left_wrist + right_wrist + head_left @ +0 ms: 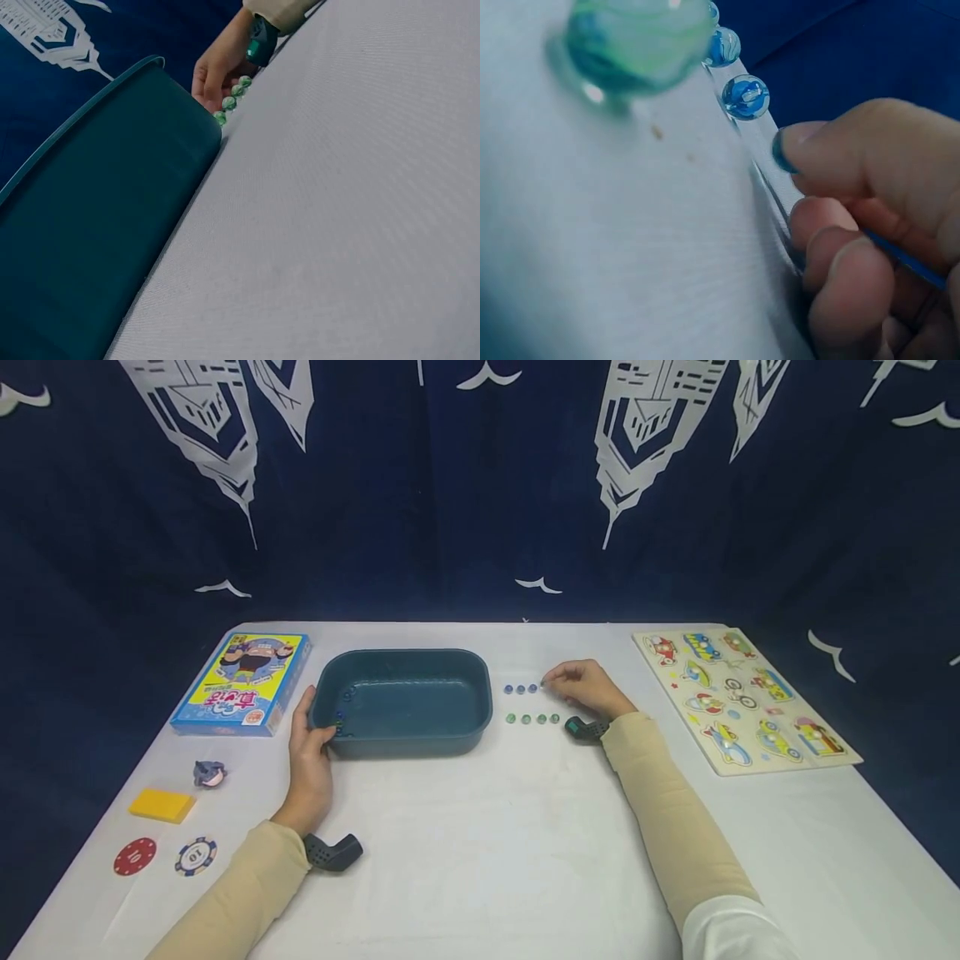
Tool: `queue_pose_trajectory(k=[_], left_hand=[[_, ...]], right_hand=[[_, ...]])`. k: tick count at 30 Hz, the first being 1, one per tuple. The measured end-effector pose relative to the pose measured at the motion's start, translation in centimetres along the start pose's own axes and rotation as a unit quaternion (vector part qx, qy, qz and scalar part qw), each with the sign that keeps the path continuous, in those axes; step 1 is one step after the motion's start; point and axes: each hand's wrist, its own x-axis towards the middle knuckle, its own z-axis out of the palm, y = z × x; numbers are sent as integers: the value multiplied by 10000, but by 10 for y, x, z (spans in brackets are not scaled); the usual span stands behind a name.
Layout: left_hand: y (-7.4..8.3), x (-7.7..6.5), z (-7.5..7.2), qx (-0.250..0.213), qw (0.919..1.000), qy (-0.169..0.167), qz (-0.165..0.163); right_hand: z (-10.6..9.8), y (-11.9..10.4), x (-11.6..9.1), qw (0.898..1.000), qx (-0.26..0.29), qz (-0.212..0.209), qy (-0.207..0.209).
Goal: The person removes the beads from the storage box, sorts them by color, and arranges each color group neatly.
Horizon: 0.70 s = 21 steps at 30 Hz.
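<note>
My left hand (309, 768) grips the left wall of a dark teal basin (408, 746), its thumb over the rim. Several small blue and green marbles (348, 693) lie at the left inside the basin. To the right of the basin, my right hand (588, 685) pinches a blue glass marble (781, 152) between thumb and fingers; most of it is hidden. That marble is at the right end of a row of blue marbles (521, 689). Nearer the front runs a row of green marbles (527, 719), also seen past the basin in the left wrist view.
A boxed game (240, 681) lies at the back left. In front of it are a shark figure (209, 774), a yellow block (162, 806), a red chip (135, 857) and a blue-white chip (196, 857). A picture puzzle board (742, 702) lies at the right.
</note>
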Motion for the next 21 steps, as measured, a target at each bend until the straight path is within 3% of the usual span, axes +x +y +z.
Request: queue_pose_trajectory(k=[10,21], left_hand=[[-1,-1,0,109,9999,4,-23],[1,-1,1,68,10000,-39,-34]], right_hand=[[-1,-1,-2,9985,-548,-27,-43],[-3,-1,0,9993,-367,-36,-61]])
